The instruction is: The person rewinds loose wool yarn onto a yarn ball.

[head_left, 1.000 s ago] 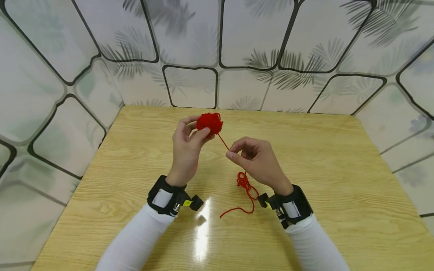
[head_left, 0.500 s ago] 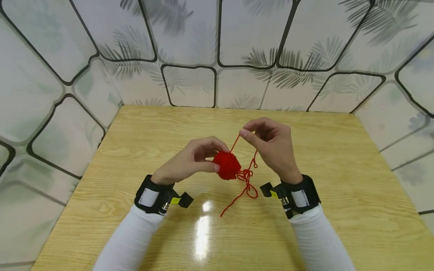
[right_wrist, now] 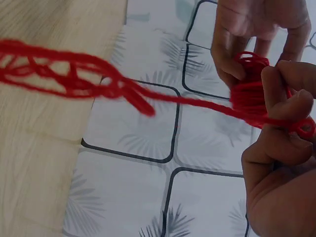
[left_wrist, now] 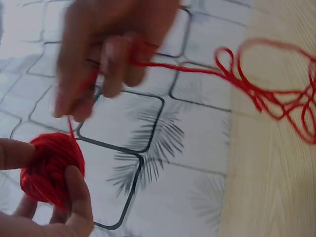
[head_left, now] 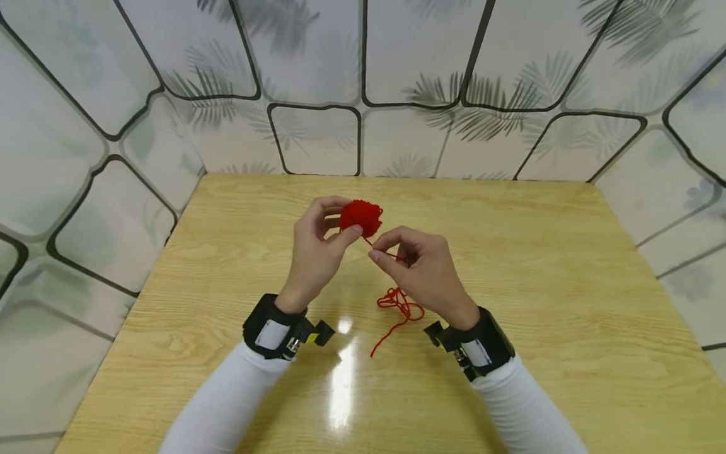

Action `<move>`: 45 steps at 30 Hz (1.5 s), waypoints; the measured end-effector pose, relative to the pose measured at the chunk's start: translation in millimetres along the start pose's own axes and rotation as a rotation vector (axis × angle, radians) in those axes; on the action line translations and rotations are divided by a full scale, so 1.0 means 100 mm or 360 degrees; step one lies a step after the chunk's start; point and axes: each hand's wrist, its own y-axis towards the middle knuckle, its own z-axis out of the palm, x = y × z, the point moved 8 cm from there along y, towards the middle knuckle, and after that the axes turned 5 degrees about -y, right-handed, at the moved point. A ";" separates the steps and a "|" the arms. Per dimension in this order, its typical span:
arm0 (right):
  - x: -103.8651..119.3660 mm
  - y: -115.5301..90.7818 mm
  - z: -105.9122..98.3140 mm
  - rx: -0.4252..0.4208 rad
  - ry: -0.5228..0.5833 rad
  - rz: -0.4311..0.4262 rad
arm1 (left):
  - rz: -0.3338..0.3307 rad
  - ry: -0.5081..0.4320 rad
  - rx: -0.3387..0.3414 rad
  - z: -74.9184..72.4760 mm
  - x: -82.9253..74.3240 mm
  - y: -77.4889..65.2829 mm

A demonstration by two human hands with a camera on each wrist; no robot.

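A small ball of red yarn (head_left: pixel 361 217) is held up over the table in my left hand (head_left: pixel 314 255), gripped between thumb and fingers. From the ball a short strand runs to my right hand (head_left: pixel 422 268), whose thumb and forefinger pinch it close to the ball. The left wrist view shows the wound ball (left_wrist: pixel 52 168) with left fingers on both sides and the strand leaving its top. Past the right hand, the yarn leads down to a loose looped tangle (head_left: pixel 404 307) on the table. In the right wrist view, curled right fingers (right_wrist: pixel 274 143) partly cover the ball (right_wrist: pixel 247 101).
The wooden table (head_left: pixel 567 302) carries the tangle's free tail toward the front. A patterned wall covering (head_left: pixel 408 139) rises behind the table, with more panels at both sides. Both wrists wear black camera straps (head_left: pixel 272 331).
The ball dipped toward the tangle, then rose back up and left in my left hand. My right hand lifted the strand higher, then came down beside the ball. The tangle shifted slightly left.
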 end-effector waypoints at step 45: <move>0.14 0.22 -0.45 -0.0155 -0.0014 -0.0025 | -0.0342 0.0048 0.0725 0.22 0.13 -0.14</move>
